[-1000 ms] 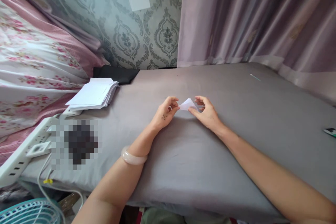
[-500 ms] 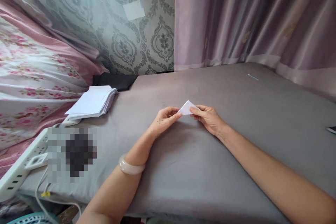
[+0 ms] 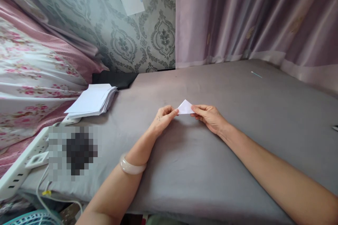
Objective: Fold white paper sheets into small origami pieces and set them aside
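A small white folded paper (image 3: pixel 185 107), triangular with its point facing away from me, is held between both hands over the grey-covered surface (image 3: pixel 200 168). My left hand (image 3: pixel 164 117) pinches its left corner between thumb and fingers. On the right corner, my right hand (image 3: pixel 208 115) has its thumb on top and its fingers underneath. Parts of the fingers are hidden behind the paper and the hands. A pale bangle (image 3: pixel 132 165) sits on my left forearm.
At the left lies a stack of white paper (image 3: pixel 88 101), near a folded black cloth (image 3: pixel 116 79). A white power strip (image 3: pixel 23 163) with cables runs along the left edge. A cotton swab (image 3: pixel 256 74) lies far right. Curtains (image 3: pixel 224 17) hang behind.
My left hand has shifted slightly left, to the paper's outer corner, and more of the paper shows between the hands. Both hands still hold it. The view has tilted slightly.
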A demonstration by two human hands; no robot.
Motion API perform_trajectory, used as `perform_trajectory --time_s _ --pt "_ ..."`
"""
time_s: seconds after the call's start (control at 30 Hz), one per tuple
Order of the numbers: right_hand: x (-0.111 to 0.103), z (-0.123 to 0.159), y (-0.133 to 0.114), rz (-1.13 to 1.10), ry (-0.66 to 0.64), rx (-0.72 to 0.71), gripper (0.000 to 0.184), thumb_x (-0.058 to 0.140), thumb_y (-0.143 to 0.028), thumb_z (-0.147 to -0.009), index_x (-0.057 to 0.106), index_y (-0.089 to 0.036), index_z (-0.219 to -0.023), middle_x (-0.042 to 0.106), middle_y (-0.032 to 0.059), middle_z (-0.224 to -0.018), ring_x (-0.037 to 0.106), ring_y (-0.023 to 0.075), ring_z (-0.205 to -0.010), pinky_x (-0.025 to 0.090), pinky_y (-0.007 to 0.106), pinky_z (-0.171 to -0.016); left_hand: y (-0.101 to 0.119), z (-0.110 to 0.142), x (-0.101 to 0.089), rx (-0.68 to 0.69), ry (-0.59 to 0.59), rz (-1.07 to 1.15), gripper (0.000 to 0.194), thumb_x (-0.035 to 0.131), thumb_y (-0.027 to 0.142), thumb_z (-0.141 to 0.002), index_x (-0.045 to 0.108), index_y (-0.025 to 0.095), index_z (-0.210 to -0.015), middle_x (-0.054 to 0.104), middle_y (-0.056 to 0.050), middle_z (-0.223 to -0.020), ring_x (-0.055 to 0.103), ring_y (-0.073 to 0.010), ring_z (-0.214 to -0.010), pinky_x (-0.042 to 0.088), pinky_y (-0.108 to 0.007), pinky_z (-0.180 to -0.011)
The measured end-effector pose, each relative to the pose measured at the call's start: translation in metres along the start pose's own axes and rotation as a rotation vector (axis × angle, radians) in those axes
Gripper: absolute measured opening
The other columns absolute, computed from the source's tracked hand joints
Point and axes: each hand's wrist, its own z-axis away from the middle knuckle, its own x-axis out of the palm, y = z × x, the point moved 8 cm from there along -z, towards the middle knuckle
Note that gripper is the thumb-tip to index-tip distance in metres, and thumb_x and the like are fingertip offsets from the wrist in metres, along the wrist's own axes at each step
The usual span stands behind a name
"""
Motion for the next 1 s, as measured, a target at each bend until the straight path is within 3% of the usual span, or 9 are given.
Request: perform_trajectory --time_s 0.17,0.3,0.4,0.5,0.57,0.63,0.8,1.0 --pt "0.0 -0.002 0.002 -0.004 0.047 0.013 0.027 0.082 -0.041 -0.058 0.075 -0.019 -0.072 0.072 0.0054 -0.071 0.06 0.0115 -0.06 0.042 0.024 -0.052 0.015 0.002 0.001 0.162 0.069 -0.194 0.031 0.051 0.044 -0.086 0.051 0.017 -0.07 0.036 0.005 -0.058 0.032 -0.0096 -0.056 0.027 -0.024 -0.055" --pt "-0.001 -0.003 0.005 -0.018 0.089 0.043 0.024 0.082 -0.038 -0.06 0.075 -0.019 -0.072 0.07 0.004 -0.069 0.058 0.0097 -0.059 0.04 0.022 -0.052 0.013 0.001 -0.002 0.19 0.08 -0.157 0.033 0.053 0.044 -0.086 0.052 0.016 -0.07 0.036 0.006 -0.058 0.032 -0.0089 -0.056 0.026 -0.024 -0.055" --pt "-0.002 -0.003 0.004 0.01 0.074 0.025 0.027 0.082 -0.04 -0.059 0.075 -0.019 -0.073 0.07 0.0035 -0.068 0.057 0.0096 -0.058 0.04 0.023 -0.054 0.004 -0.001 -0.001 0.112 -0.025 -0.047 0.037 0.058 0.05 -0.084 0.059 0.014 -0.075 0.042 0.005 -0.059 0.036 -0.0082 -0.056 0.027 -0.023 -0.055" --pt "-0.002 -0.001 -0.004 0.098 0.028 -0.061 0.029 0.079 -0.044 -0.061 0.076 -0.019 -0.076 0.071 0.0039 -0.072 0.058 0.011 -0.06 0.042 0.025 -0.057 0.001 0.0 0.005 0.052 -0.158 0.066 0.037 0.068 0.048 -0.078 0.066 0.014 -0.091 0.062 -0.001 -0.079 0.05 -0.01 -0.067 0.036 -0.022 -0.062" --pt "0.001 0.002 -0.012 0.194 -0.01 -0.144 0.029 0.077 -0.045 -0.065 0.076 -0.02 -0.078 0.072 0.0036 -0.073 0.059 0.0122 -0.062 0.043 0.027 -0.06 0.005 0.001 0.006 0.059 -0.18 0.138 0.042 0.074 0.044 -0.073 0.067 0.016 -0.103 0.067 -0.006 -0.097 0.056 -0.0126 -0.078 0.041 -0.024 -0.069" --pt "0.007 0.007 -0.019 0.31 -0.044 -0.229 0.027 0.074 -0.046 -0.068 0.076 -0.021 -0.079 0.071 0.0025 -0.071 0.059 0.0133 -0.063 0.044 0.028 -0.064 0.007 0.002 0.007 0.063 -0.169 0.212 0.044 0.077 0.041 -0.071 0.067 0.016 -0.106 0.068 -0.007 -0.102 0.059 -0.0137 -0.081 0.043 -0.025 -0.072" --pt "0.021 0.018 -0.027 0.491 -0.102 -0.32 0.028 0.07 -0.048 -0.071 0.075 -0.02 -0.074 0.068 0.0016 -0.066 0.058 0.0148 -0.064 0.046 0.03 -0.065 0.006 0.004 0.007 0.028 -0.076 0.334 0.03 0.077 0.039 -0.071 0.07 0.013 -0.082 0.067 -0.003 -0.075 0.057 -0.0107 -0.068 0.041 -0.024 -0.065" --pt "0.022 0.015 -0.019 0.153 -0.153 -0.225 0.039 0.066 -0.055 -0.077 0.074 -0.023 -0.096 0.073 0.0053 -0.093 0.065 0.0176 -0.086 0.049 0.028 -0.07 -0.005 0.002 0.006 -0.103 0.082 0.648 0.028 0.082 0.033 -0.063 0.065 0.013 -0.069 0.061 -0.001 -0.065 0.053 -0.0082 -0.06 0.038 -0.022 -0.058"
